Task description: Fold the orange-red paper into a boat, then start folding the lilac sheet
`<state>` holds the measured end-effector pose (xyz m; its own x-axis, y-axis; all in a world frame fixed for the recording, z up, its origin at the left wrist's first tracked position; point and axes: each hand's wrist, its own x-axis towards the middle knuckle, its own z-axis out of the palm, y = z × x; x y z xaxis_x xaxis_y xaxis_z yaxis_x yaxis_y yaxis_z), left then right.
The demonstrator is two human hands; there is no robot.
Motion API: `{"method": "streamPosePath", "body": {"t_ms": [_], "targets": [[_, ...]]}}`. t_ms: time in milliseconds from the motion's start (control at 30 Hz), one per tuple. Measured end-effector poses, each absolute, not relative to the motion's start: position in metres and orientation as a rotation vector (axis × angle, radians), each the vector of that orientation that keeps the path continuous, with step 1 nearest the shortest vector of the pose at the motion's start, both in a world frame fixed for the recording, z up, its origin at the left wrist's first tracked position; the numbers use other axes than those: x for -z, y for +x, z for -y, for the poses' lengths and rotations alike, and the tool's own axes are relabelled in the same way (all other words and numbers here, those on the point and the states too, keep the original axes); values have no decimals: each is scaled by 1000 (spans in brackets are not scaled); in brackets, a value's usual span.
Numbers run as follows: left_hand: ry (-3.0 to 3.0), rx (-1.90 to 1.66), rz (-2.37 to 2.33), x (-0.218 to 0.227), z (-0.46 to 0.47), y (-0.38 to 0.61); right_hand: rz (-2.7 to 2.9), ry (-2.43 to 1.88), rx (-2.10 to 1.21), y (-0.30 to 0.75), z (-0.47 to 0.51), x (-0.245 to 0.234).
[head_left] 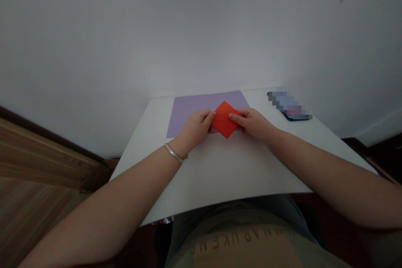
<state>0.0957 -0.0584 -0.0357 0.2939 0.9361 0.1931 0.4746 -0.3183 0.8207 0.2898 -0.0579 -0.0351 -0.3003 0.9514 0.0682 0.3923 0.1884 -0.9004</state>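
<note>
Pinched at its left corner by the left hand and at its right corner by the right hand, a red paper is held diamond-wise just above a white worktop. Both hands are closed on it. A lilac sheet lies beneath, and a phone is seen well to the right.

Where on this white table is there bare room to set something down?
Largest bare patch: near half of the table, between the forearms and the front edge. A narrow strip lies left of the purple sheet, another between that sheet and the phone. Crowded mid-rear, where left hand and right hand pinch the red paper at the sheet's edge.
</note>
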Motion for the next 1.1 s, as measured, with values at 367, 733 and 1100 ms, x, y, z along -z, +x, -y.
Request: {"method": "streamPosePath", "body": {"t_ms": [367, 733, 1100], "targets": [[1932, -902, -1201, 35, 60, 96, 1693, -1240, -1149, 291, 52, 41], [1930, -787, -1244, 33, 59, 95, 1446, -1210, -1056, 297, 46, 42], [1925, -864, -1255, 29, 64, 95, 1535, -1218, -1124, 292, 51, 38]]}}
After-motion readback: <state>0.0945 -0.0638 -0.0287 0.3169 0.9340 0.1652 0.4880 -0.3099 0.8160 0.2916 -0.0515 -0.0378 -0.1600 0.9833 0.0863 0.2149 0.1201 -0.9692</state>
